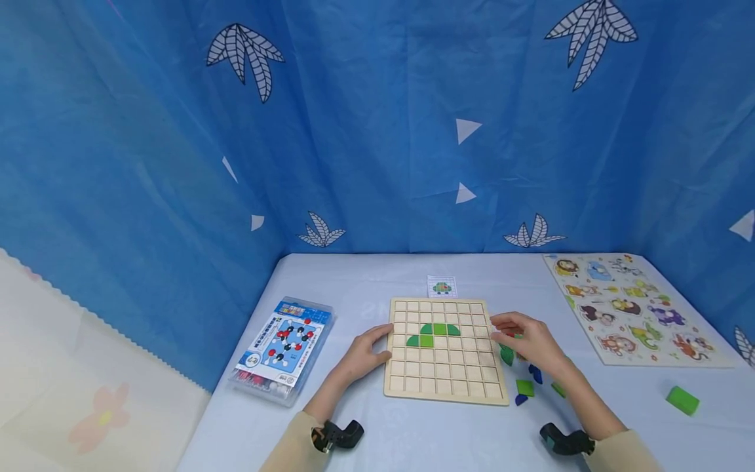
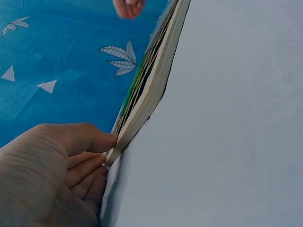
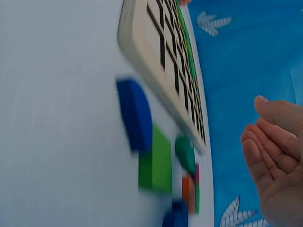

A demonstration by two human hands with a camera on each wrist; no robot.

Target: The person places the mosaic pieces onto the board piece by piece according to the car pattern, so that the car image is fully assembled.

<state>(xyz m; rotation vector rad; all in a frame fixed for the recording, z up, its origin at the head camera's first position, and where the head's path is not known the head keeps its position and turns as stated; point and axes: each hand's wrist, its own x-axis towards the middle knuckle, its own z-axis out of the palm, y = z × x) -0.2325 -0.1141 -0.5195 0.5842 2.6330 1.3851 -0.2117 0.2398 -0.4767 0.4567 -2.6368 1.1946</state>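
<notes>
A light wooden grid board (image 1: 445,388) lies flat in front of me, with several green pieces (image 1: 439,329) set in its upper left squares. My left hand (image 1: 361,354) rests at the board's left edge; in the left wrist view the thumb and fingertips touch its rim. Just off the right edge hovers my right hand (image 1: 532,342), fingers loosely bent, with nothing seen between them in the right wrist view. Below it lie loose pieces: a green block (image 3: 161,161), a blue piece (image 3: 135,113) and a dark green piece (image 3: 185,153), among others partly hidden.
A small picture card (image 1: 442,286) lies behind the board. To the left is a plastic case with molecule models pictured on it (image 1: 283,347). An animal puzzle board (image 1: 634,311) lies at the far right, and a lone green block (image 1: 683,400) sits nearer. Blue curtains (image 1: 377,131) enclose the table.
</notes>
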